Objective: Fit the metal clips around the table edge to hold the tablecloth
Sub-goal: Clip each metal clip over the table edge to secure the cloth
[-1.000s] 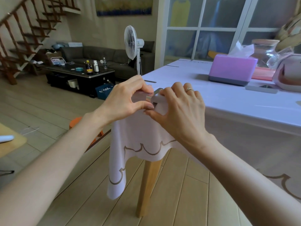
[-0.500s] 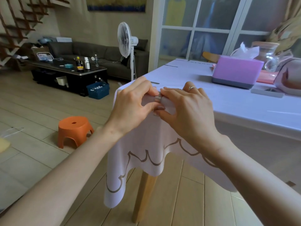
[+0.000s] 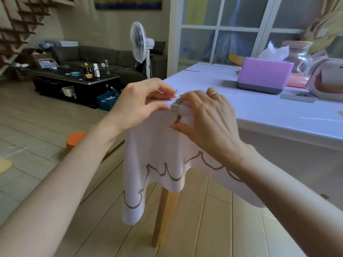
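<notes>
At the near corner of the wooden-legged table [image 3: 163, 216], the white tablecloth with brown scalloped trim [image 3: 157, 154] hangs down. The left hand [image 3: 137, 106] pinches cloth beside the right hand [image 3: 206, 117], whose fingers clamp the small bent metal clip [image 3: 176, 110] over the edge.

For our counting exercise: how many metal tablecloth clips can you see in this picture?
1. The single grey metal clip sits over the near table corner on the white scalloped tablecloth, between the left hand and right hand. Others may be hidden or out of view.
</notes>
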Motion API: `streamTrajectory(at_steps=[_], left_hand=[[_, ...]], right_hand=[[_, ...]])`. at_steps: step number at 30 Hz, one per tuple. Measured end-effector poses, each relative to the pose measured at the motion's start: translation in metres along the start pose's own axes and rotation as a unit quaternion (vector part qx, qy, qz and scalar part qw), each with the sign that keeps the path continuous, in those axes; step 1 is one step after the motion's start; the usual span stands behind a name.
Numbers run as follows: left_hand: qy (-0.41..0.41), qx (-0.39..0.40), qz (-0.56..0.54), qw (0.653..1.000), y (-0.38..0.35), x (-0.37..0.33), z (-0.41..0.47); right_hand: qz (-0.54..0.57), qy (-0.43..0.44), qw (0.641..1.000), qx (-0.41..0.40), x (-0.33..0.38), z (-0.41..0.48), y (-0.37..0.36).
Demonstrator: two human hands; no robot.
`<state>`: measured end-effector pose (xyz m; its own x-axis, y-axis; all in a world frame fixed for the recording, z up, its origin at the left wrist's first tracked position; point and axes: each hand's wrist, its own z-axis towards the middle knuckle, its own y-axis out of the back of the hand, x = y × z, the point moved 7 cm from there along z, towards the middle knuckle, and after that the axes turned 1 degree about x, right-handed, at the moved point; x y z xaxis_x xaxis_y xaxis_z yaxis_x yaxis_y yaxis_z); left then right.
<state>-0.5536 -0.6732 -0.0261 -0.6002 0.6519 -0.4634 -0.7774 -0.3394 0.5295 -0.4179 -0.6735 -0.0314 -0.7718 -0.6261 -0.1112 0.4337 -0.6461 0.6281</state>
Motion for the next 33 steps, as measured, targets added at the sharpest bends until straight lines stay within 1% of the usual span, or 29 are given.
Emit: streamTrajectory(at_steps=[1,2,5,6,9,11,14,16,18,20,22,24,26,30,33], left_hand=[[0.018,0.001,-0.030,0.999,0.002,0.002,0.001],[0.017,-0.007,-0.028,0.999,0.005,0.003,0.001],[-0.053,-0.028,0.117,0.991,0.005,0.002,-0.003],[-0.063,-0.030,0.146,0.987,0.003,0.003,-0.006],[-0.070,-0.046,0.166,0.983,0.001,0.005,-0.010],[-0.063,-0.056,0.155,0.984,0.000,0.006,-0.010],[-0.018,-0.050,0.119,0.991,0.002,0.009,-0.006],[0.021,-0.021,0.088,0.996,0.003,0.010,-0.003],[0.060,0.011,0.072,0.996,0.003,0.009,-0.002],[0.078,0.018,0.100,0.992,0.000,0.005,-0.001],[0.086,0.000,0.125,0.989,-0.003,0.000,0.001],[0.097,-0.010,0.133,0.986,-0.006,-0.004,0.002],[0.112,-0.003,0.133,0.985,-0.006,-0.005,0.004],[0.186,0.032,0.100,0.977,-0.003,-0.001,0.007],[0.206,0.092,0.102,0.969,-0.008,-0.001,0.009]], right_hand=[[0.006,-0.001,1.000,0.011,-0.001,0.000,0.000],[0.010,0.000,1.000,0.019,-0.002,-0.001,0.000],[0.007,0.013,1.000,0.011,-0.002,-0.002,0.001],[0.002,0.015,1.000,-0.003,-0.002,-0.002,0.001],[-0.019,0.017,0.999,-0.048,-0.001,-0.002,0.003],[-0.027,0.022,0.997,-0.065,-0.001,-0.003,0.002],[-0.005,0.017,0.995,-0.094,-0.003,-0.004,0.003],[0.018,0.008,0.994,-0.107,-0.004,-0.005,0.005],[0.036,-0.003,0.994,-0.102,-0.005,-0.004,0.007],[0.043,-0.021,0.995,-0.092,-0.006,-0.002,0.007],[0.040,-0.037,0.995,-0.083,-0.006,0.000,0.006],[0.047,-0.043,0.995,-0.073,-0.006,0.001,0.005],[0.056,-0.043,0.996,-0.050,-0.007,0.001,0.004],[0.085,-0.072,0.994,0.005,-0.009,0.002,0.000],[0.116,-0.083,0.989,0.037,-0.009,0.002,-0.002]])
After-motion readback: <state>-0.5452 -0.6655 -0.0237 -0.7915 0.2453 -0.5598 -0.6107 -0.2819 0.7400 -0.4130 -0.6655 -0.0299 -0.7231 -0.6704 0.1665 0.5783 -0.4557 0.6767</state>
